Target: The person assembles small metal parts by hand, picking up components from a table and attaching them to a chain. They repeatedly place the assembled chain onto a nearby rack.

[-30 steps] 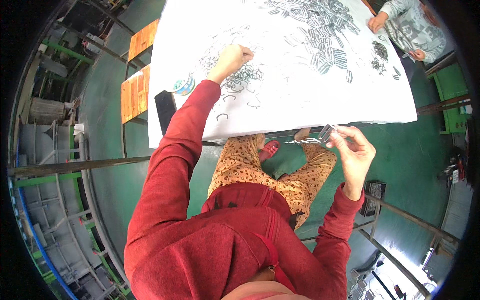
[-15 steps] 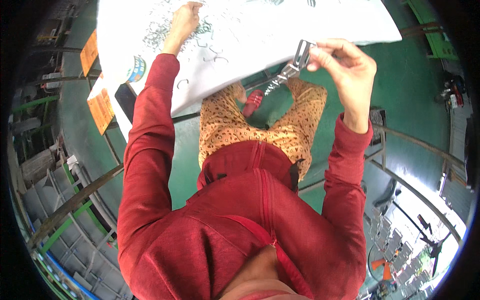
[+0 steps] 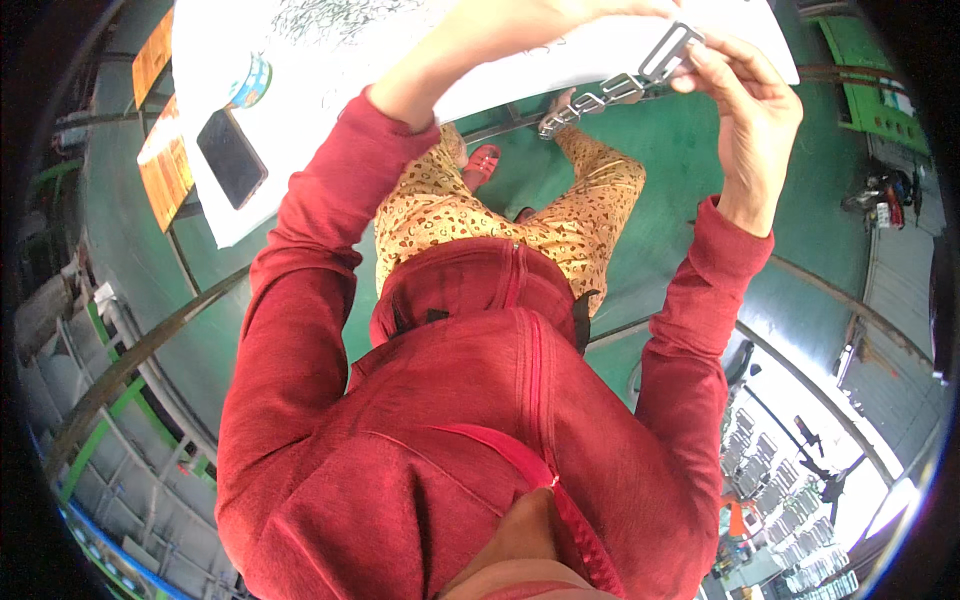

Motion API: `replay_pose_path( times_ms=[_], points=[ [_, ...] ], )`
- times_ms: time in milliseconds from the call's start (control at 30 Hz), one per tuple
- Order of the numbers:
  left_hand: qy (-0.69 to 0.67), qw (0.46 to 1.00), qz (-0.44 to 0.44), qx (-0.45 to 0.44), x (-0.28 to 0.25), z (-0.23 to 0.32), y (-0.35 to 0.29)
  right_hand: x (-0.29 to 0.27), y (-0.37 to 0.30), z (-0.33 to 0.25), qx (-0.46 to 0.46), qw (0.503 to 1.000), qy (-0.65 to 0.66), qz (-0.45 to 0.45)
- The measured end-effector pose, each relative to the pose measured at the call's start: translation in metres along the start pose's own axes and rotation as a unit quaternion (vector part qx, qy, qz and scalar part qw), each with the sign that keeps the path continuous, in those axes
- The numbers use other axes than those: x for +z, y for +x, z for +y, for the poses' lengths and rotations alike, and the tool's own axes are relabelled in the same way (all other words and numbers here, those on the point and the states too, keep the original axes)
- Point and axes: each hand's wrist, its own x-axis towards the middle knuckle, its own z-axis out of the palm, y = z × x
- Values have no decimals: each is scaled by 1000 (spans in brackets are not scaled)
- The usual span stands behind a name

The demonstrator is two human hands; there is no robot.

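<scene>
Silver metal is where the action is: your chain hangs from the right hand, thumb and fingers pinched close on its broad top link, and now the left hand comes across to join it! Half a second ago that hand is over at the dark wire pieces on the left; now its fingertips are right beside the top link, so both hands look set for close work on that one spot. Left fingers reach out long, but whether they grip a wire, you can't tell from here. Watch the edge: the white tabletop has its near border slanting away to the far right, and your chain dangles on the near side of it, above the green floor. On the left, the phone and the round tub sit close to your left sleeve, while right of your right hand it looks roomier for moving.
</scene>
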Motion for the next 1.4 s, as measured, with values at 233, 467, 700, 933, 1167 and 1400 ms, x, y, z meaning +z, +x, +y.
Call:
replay_pose_path(
  times_ms=[233, 467, 700, 933, 1167, 1400],
  points=[
    [260, 907, 60, 325, 14, -11, 4, 16, -4, -13, -25, 998, 38, 52],
    [10, 992, 42, 122, 18, -5, -10, 34, -11, -27, -16, 999, 28, 22],
    [37, 994, 72, 67, 10, -18, -27, -87, -18, 99, 157, 909, -318, 216],
    [28, 994, 54, 88, -2, -58, -45, -73, -90, 208, 440, 847, -240, 176],
    [-4, 996, 63, 67, -12, -75, -57, -50, -95, 201, 279, 937, -7, 210],
    [44, 991, 100, 74, -20, -90, -68, -15, -88, 161, 279, 950, 69, 123]
  ],
)
